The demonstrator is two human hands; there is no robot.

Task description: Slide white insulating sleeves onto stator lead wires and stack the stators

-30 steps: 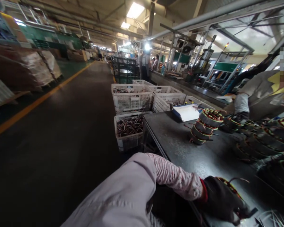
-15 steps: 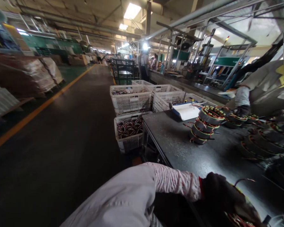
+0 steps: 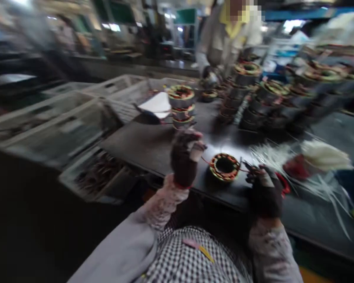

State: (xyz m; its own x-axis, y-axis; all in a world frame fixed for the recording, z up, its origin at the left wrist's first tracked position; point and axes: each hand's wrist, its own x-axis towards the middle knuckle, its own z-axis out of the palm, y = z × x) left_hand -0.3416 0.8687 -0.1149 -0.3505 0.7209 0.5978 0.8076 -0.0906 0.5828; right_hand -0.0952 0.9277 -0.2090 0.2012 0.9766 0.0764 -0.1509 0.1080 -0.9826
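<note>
A wound stator, a ring with copper coils and a yellow-green rim, lies flat on the dark bench between my hands. Red leads stick out at both sides of it. My left hand, in a dark glove with pale fingertips, is raised at its left with the fingers curled in. One lead ends close to those fingers, but blur hides whether they grip it. At the stator's right my right hand, gloved too, is closed round red-handled pliers, whose dark jaws point left toward a lead.
A stack of stators stands beyond my left hand, with more stacks to the right. White ties and a pale bag lie at right. Crates adjoin the bench's left end. A co-worker stands across.
The view has swung to the right. My left hand, earlier over a stator at the bench edge, is now raised beside one. My right hand and the pliers have come into view.
</note>
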